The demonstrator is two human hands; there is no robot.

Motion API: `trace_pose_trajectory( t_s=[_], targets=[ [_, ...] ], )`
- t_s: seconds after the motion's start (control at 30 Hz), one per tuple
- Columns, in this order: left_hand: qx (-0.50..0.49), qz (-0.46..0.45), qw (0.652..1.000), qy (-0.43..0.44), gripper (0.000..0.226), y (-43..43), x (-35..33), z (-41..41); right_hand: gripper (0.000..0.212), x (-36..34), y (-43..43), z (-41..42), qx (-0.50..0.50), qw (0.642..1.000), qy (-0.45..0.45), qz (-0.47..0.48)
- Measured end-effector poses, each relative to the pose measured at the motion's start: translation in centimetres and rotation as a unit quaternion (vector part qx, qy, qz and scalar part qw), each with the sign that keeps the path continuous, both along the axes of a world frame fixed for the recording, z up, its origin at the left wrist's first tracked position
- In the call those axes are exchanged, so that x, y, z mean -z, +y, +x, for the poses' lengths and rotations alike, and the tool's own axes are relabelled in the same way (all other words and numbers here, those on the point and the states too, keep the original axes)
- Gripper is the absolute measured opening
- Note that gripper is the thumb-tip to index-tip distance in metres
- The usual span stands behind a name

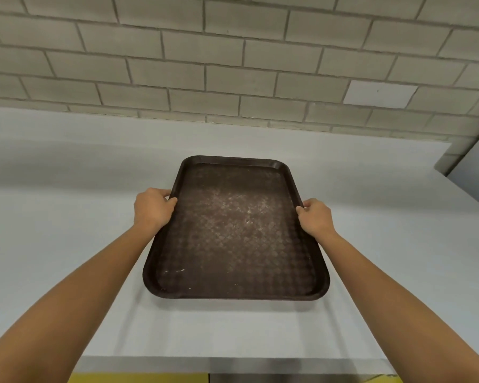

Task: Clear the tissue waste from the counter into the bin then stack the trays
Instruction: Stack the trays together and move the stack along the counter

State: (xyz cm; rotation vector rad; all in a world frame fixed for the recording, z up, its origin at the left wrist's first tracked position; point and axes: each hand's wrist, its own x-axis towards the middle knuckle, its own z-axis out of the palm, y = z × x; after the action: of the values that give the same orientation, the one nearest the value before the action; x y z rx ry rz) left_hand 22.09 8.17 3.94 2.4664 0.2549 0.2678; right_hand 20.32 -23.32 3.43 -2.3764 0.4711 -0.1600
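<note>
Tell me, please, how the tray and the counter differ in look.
The tray is dark brown; the counter is pale grey. The tray's surface is patterned and scuffed; the counter's is plain. The tray is smaller than the counter. Both are flat.

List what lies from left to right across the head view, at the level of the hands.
left hand → brown tray → right hand, each hand gripping a long side rim of the tray.

We've got a pale grey table (67,217) against a beige brick wall (233,64), one paler brick (380,94) up right, yellow panel (138,378) below.
</note>
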Motion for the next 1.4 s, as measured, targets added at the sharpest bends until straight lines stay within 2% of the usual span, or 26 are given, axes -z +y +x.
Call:
trace_pose_trajectory(
  t_s=[0.5, 0.8, 1.07, 1.27, 1.4],
  targets=[
    [-0.006, 0.053, 0.998, -0.043, 0.032, -0.2, 1.5, 1.0, 0.028, 2.0, 0.6, 0.7, 0.009, 0.998, -0.050, 0.026],
    [-0.033, 0.147, 0.987, -0.052, 0.033, -0.2, 1.8, 1.1, 0.032, 3.5, 0.9, 1.4, 0.029, 0.998, -0.044, 0.021],
    [-0.038, 0.101, 0.994, -0.037, 0.033, -0.5, 1.9, 1.1, 0.034, 3.5, 0.8, 1.3, 0.016, 0.999, -0.042, 0.004],
    [-0.004, -0.101, 0.994, 0.044, 0.038, 0.7, 1.7, 0.5, 0.042, 3.1, 0.7, 0.3, -0.040, 0.999, 0.007, -0.010],
    [0.021, -0.126, 0.989, 0.075, 0.040, 1.2, 1.5, -0.6, 0.045, 3.1, 0.8, -0.2, -0.052, 0.997, 0.034, -0.046]
  ],
)
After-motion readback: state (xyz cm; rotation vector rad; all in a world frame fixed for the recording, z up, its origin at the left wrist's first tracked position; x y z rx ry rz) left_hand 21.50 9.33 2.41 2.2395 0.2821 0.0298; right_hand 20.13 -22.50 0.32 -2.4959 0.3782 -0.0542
